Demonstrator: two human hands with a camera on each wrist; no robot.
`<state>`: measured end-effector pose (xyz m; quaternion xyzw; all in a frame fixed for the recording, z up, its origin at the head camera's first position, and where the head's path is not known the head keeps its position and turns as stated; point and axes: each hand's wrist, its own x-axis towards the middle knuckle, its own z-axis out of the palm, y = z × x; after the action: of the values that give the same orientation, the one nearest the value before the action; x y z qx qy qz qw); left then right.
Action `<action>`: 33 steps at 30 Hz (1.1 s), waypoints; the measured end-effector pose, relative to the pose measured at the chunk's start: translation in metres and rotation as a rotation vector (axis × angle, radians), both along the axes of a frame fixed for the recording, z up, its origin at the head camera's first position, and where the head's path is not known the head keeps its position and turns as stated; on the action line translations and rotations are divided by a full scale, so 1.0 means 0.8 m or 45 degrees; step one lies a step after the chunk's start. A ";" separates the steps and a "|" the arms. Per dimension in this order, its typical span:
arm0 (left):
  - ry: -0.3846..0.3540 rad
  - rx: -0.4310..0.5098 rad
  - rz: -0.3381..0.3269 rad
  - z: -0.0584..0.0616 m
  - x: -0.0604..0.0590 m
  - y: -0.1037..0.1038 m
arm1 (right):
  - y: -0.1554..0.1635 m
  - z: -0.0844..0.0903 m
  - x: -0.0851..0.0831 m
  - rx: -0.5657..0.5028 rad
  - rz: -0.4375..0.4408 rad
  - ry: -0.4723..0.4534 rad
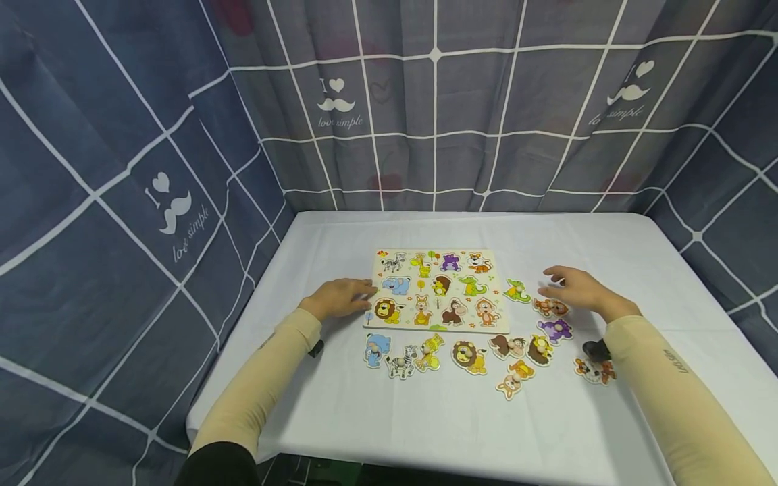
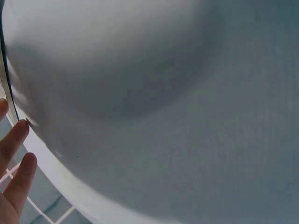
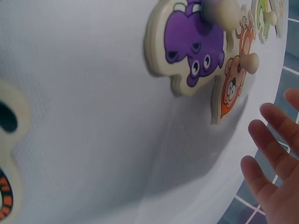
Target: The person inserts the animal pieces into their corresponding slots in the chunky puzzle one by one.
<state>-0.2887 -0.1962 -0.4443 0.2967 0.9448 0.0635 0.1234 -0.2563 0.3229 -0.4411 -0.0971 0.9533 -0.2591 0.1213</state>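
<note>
At the left edge of the animal puzzle board (image 1: 474, 329), my left hand (image 1: 340, 298) rests its fingertips against the side. In the left wrist view, its fingers (image 2: 19, 182) are spread beside the board's edge. My right hand (image 1: 574, 289) hovers empty with loosely bent fingers over the table, right of the board. Closest to it lie the crocodile piece (image 1: 517, 291) and the orange-brown monkey piece (image 1: 551, 308). Just nearer is the purple hippo piece (image 1: 555, 330), its round wooden knob showing in the right wrist view. A tiger piece (image 1: 586, 369) lies partly under the right wrist.
Along the board's near side lie knobbed pieces: elephant (image 1: 377, 350), zebra (image 1: 401, 362), giraffe (image 1: 429, 353), lion (image 1: 469, 357), brown animal (image 1: 507, 347), hedgehog (image 1: 539, 350) and kangaroo (image 1: 515, 379). White cloth covers the table (image 1: 340, 405). Checked curtains (image 1: 401, 162) hang behind and beside it.
</note>
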 end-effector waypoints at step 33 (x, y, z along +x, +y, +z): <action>0.003 0.012 -0.010 -0.003 0.008 0.006 | -0.030 -0.010 -0.016 -0.054 0.019 0.044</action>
<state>-0.2825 -0.1911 -0.4469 0.3012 0.9434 0.0673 0.1212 -0.2690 0.2985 -0.4493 -0.1111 0.9488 -0.2766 0.1048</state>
